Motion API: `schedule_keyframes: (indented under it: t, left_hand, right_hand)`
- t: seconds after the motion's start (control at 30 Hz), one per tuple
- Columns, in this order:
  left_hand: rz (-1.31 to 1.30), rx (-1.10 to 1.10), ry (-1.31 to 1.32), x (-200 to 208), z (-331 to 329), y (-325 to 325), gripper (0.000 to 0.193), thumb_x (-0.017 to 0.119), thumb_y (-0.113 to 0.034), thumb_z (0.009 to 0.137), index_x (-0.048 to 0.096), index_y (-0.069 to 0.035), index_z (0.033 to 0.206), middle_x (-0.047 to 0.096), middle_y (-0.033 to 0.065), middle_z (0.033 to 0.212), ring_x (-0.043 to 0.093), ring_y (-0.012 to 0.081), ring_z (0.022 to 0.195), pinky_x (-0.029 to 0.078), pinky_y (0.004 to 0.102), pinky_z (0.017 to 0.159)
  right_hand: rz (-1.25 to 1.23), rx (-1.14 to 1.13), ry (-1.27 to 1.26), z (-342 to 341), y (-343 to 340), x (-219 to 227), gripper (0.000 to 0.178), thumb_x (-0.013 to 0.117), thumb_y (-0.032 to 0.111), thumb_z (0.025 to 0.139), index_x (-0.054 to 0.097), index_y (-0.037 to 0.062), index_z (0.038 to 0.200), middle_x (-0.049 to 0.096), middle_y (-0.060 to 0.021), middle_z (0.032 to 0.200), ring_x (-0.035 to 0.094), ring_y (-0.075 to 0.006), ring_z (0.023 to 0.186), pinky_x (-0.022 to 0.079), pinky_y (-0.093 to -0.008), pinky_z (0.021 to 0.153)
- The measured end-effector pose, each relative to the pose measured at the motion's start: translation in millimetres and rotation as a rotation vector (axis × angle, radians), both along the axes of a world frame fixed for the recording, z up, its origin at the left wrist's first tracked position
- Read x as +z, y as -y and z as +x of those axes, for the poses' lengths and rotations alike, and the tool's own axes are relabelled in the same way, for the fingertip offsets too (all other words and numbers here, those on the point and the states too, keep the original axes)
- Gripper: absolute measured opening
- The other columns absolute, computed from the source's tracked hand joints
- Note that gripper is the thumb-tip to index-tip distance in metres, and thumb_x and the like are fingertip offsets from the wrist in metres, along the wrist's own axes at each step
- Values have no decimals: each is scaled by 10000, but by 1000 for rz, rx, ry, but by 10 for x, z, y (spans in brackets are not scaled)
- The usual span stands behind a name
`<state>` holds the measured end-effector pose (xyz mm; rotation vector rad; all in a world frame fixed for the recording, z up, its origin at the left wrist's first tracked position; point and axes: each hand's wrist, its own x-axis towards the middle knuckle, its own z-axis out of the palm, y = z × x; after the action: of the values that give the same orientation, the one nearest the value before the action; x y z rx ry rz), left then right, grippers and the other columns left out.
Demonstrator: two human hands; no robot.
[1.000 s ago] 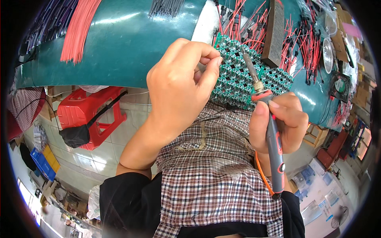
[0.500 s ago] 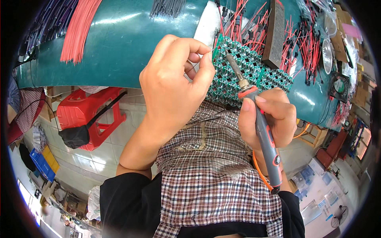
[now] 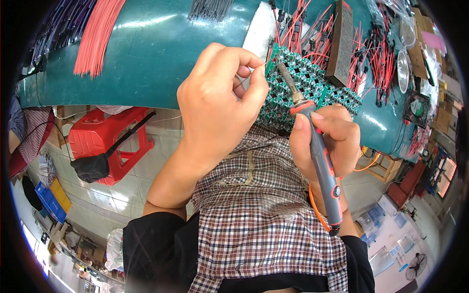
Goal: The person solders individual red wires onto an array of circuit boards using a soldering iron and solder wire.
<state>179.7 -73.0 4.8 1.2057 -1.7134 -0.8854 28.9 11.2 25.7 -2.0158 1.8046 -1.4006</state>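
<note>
My right hand is closed round the grey and red handle of a soldering iron. Its metal tip points up and left, over the left part of a panel of green circuit boards covered with small, shiny parts. Beside the panel's left edge, my left hand pinches a thin wire between thumb and forefinger, close to the iron's tip. Whether the tip touches a board cannot be made out. Red wires with black connectors lie beyond the panel.
A dark bar lies across the panel's far side. Bundles of red wires and grey wires rest on the green table. A small fan stands at right; a red stool is below left.
The iron and my right hand have shifted slightly left and up. My left hand has moved a little to the right, still pinching.
</note>
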Motion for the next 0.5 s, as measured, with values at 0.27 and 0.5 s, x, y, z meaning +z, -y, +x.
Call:
schedule_keyframes:
  t: [0.27, 0.5]
  left_hand:
    - [-32, -12, 3, -36, -20, 8, 98, 762, 6, 833, 726, -11, 923, 641, 21, 797, 467, 38, 518, 355, 222, 473]
    - [-33, -6, 18, -5, 10, -2, 110, 761, 10, 829, 726, -8, 932, 641, 21, 793, 436, 43, 501, 352, 227, 476]
  right_hand:
    - [10, 1, -71, 35, -12, -20, 355, 853, 55, 736, 567, 70, 947, 616, -79, 754, 604, -215, 582, 483, -314, 488]
    - [-3, 15, -110, 15, 25, 10, 384, 868, 63, 741, 580, 69, 995, 620, -87, 783, 599, -217, 600, 484, -319, 511]
